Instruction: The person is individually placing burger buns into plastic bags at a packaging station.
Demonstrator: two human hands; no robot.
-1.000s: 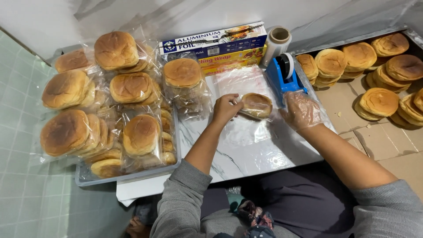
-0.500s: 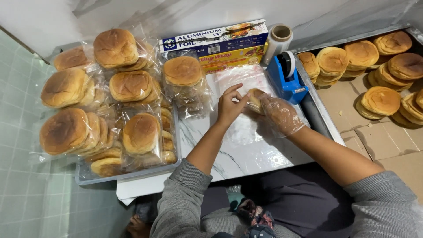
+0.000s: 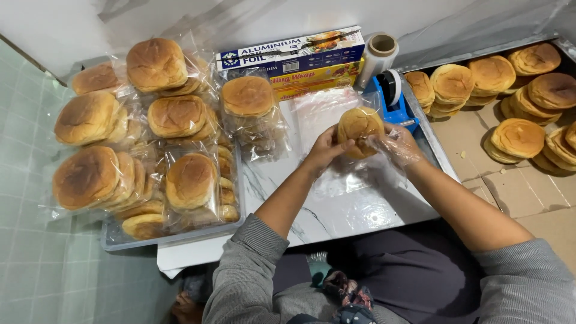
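Bagged buns (image 3: 138, 138) heaped on a tray (image 3: 174, 237) at far left, several deep, some leaning over the rim. Just right of them one more wrapped stack (image 3: 249, 111), standing close to the work spot on the marble bench (image 3: 336, 210).

Left hand (image 3: 324, 150) closed round the left edge of the bun (image 3: 359, 125), thumb on top, lifting it clear of the bench. Right hand (image 3: 399, 144), inside a thin clear glove or bag film, cupped on the bun's right side and underneath. Worth keeping both grips light so the soft crust does not dent, and holding the film taut and away from the crumb while drawing it over.

Behind: foil and wrap boxes (image 3: 294, 60), a plastic roll (image 3: 379, 51) upright, a blue tape dispenser (image 3: 393, 102) just beside the right hand and easy to knock. Far right, unwrapped buns (image 3: 510, 90) stacked on flattened cardboard (image 3: 474, 144), well apart.
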